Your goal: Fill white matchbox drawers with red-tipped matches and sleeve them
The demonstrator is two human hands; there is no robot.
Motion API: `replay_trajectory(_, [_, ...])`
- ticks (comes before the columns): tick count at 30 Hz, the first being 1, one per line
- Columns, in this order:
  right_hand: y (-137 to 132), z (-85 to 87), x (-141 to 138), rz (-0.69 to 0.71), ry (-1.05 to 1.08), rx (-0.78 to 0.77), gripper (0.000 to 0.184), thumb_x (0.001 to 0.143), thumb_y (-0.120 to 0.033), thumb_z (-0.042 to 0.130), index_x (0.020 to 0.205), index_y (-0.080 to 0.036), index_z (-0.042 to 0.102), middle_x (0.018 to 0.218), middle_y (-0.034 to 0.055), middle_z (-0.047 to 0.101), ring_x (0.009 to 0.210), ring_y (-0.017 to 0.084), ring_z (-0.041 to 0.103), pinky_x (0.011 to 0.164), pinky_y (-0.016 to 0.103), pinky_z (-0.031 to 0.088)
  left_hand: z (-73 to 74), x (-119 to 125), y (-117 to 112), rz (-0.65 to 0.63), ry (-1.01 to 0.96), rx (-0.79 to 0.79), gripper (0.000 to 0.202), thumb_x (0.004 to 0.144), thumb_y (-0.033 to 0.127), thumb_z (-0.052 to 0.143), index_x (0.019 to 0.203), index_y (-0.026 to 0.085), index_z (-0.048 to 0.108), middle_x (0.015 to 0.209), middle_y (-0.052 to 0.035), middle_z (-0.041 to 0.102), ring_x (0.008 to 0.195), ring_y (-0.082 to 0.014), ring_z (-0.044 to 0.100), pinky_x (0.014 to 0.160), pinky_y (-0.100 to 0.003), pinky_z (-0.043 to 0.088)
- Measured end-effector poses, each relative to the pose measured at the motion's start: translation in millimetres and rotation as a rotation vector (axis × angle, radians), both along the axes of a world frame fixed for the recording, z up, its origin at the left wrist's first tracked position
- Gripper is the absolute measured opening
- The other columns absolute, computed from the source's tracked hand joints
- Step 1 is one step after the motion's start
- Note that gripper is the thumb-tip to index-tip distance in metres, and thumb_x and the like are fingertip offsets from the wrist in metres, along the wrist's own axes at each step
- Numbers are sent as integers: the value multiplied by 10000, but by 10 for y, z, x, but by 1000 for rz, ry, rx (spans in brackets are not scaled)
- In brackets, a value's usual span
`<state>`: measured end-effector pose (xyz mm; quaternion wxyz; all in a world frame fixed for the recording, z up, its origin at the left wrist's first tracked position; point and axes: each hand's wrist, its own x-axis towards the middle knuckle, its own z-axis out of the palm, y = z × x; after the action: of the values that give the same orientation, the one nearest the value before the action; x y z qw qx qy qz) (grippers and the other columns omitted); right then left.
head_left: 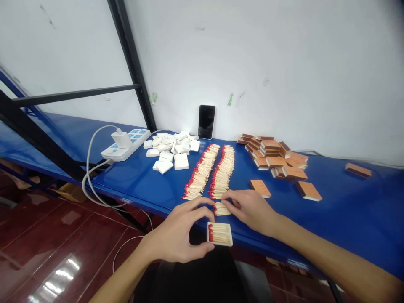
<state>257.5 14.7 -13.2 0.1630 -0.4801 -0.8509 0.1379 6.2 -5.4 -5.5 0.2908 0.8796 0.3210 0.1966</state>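
My left hand (179,227) grips a small white matchbox tray (231,236) by its left end, just off the table's front edge. Red-headed matches (221,229) lie in the tray, heads to the left. My right hand (249,208) has thumb and forefinger closed on the right ends of a small batch of matches (222,209) at the table edge. Behind it two long rows of matches, a left row (202,172) and a right row (222,172), run back toward the wall, red heads to the left. My left fingertips reach close to the small batch.
White trays (176,145) are heaped at the back left, beside a power strip (126,145) with a plug and cable. A phone (206,122) leans on the wall. Orange matchbox sleeves (274,162) are piled at the right; a few lie apart. A black post (131,54) rises at the left.
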Motion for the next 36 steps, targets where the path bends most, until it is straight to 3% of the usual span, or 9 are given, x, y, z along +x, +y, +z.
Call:
replay_trajectory(5, [-25, 37, 22, 36, 56, -22, 296, 1027, -361, 457, 998, -205, 708, 802, 26, 715, 681, 158, 621, 630, 259, 370, 10, 10, 6, -9, -17, 14, 365, 735, 237, 761, 1054, 271, 586, 1409, -32, 517, 1285, -257, 533, 1092, -347, 407])
replay_trajectory(12, [-31, 7, 78, 40, 73, -54, 321, 946, -475, 618, 1109, -234, 756, 614, -29, 602, 534, 116, 511, 552, 245, 307, -7, 7, -2, 7, -22, 30, 378, 716, 210, 761, 1048, 273, 593, 1396, -31, 532, 1275, -264, 545, 1088, -351, 421])
replay_trajectory(19, [-26, 46, 62, 9, 98, -138, 309, 872, -431, 720, 1108, -237, 768, 607, -39, 587, 544, 110, 512, 548, 233, 302, 0, 19, 0, 5, -35, 35, 361, 735, 222, 753, 1056, 268, 593, 1367, -38, 557, 1247, -261, 561, 1076, -347, 430])
replay_trajectory(28, [-54, 107, 35, 2, 145, -153, 192, 895, -389, 686, 964, -237, 780, 558, -54, 520, 515, 100, 462, 534, 232, 293, -6, 24, -8, 26, -2, 45, 342, 752, 242, 746, 1058, 273, 596, 1369, -34, 556, 1248, -263, 565, 1067, -349, 441])
replay_trajectory(36, [-44, 67, 49, 19, 159, -146, 190, 931, -391, 651, 948, -247, 774, 568, -51, 525, 524, 102, 462, 536, 234, 294, -22, 24, -1, 21, -3, 45, 341, 759, 249, 744, 1067, 271, 599, 1391, -41, 546, 1267, -268, 553, 1084, -359, 431])
